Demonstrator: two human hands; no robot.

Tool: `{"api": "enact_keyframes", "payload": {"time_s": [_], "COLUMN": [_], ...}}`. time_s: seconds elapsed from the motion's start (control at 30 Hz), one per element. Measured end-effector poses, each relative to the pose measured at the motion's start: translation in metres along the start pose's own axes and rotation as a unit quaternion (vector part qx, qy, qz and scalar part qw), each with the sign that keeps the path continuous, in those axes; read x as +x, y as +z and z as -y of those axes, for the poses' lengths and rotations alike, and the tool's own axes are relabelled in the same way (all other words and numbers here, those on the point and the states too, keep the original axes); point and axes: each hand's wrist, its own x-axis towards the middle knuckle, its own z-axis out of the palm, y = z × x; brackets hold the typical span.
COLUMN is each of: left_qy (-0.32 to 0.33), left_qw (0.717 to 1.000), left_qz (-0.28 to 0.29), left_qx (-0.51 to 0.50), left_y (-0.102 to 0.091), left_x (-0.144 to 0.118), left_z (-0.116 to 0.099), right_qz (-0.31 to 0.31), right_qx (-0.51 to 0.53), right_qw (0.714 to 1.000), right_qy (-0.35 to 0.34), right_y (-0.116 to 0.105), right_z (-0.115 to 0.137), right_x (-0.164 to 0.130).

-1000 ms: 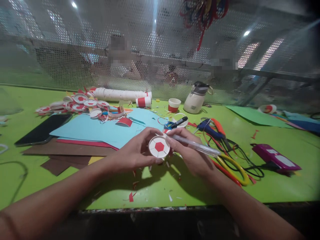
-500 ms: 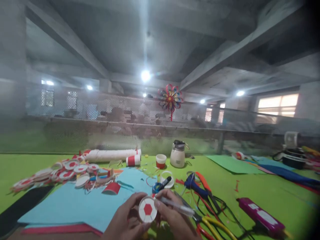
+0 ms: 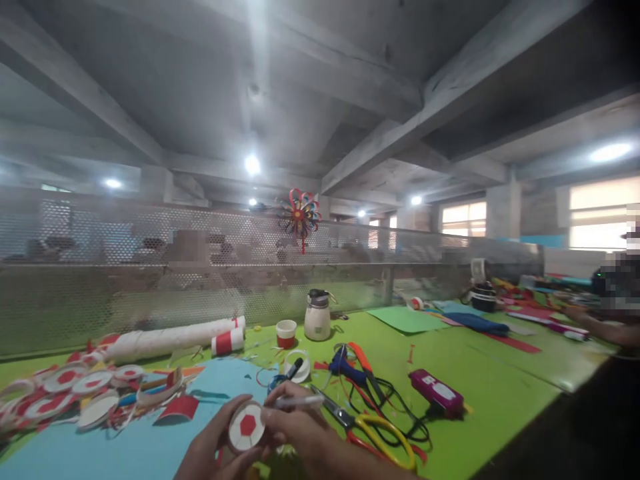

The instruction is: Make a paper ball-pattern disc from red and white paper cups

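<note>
My left hand [image 3: 215, 440] is closed around a small round white paper piece [image 3: 240, 437] with a red hexagon and thin dark lines on its face. The piece looks like a short cup end. My right hand [image 3: 295, 427] pinches a pale, see-through pen [image 3: 300, 402], which lies slanted across the fingers, while its fingertips touch the disc's right edge. Just beyond the hands are a dark-capped marker [image 3: 295, 368] and a roll of white tape [image 3: 301, 366]. Scissors [image 3: 383, 437] with yellow and red handles lie right of my right hand.
Similar paper discs [image 3: 93, 382] pile up at left on blue paper [image 3: 220, 380]. Behind stand a red-and-white cup [image 3: 286, 333], a lidded jug [image 3: 317, 317] and a long white roll [image 3: 170, 339]. A blue glue gun [image 3: 347, 365] and a purple box [image 3: 437, 393] lie right. Another person's arm [image 3: 600, 327] shows far right.
The view has swung to the right, so things on the table shift left and another person's arm comes into view. Both hands keep their hold on the round piece and the pen.
</note>
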Motion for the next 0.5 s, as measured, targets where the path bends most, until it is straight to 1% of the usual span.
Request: {"api": "enact_keyframes", "payload": {"time_s": [0.07,0.17,0.2,0.27,0.37,0.5], "left_qy": [-0.002,-0.022,-0.018,0.012,0.036,0.020], "left_qw": [1.000,0.999,0.999,0.998,0.996,0.995], "left_qz": [-0.007,0.029,0.041,0.045,0.056,0.072], "left_qx": [-0.005,-0.015,-0.022,-0.044,-0.057,-0.066], "left_y": [-0.002,-0.004,-0.005,-0.007,-0.010,-0.011], "left_x": [0.002,0.005,0.006,0.006,0.005,0.004], "left_z": [-0.001,-0.009,-0.013,-0.022,-0.036,-0.043], "right_qz": [0.005,0.005,0.002,0.002,0.025,0.057], "right_qx": [-0.002,-0.015,-0.019,-0.023,-0.024,-0.024], "right_qw": [1.000,1.000,1.000,1.000,0.999,0.998], "right_qy": [0.002,0.007,0.006,0.001,-0.001,0.001], "right_y": [0.002,0.003,0.003,0.003,0.003,-0.001], "right_z": [0.003,0.011,0.014,0.020,0.028,0.030], "right_x": [-0.001,0.004,0.006,0.010,0.014,0.016]}}
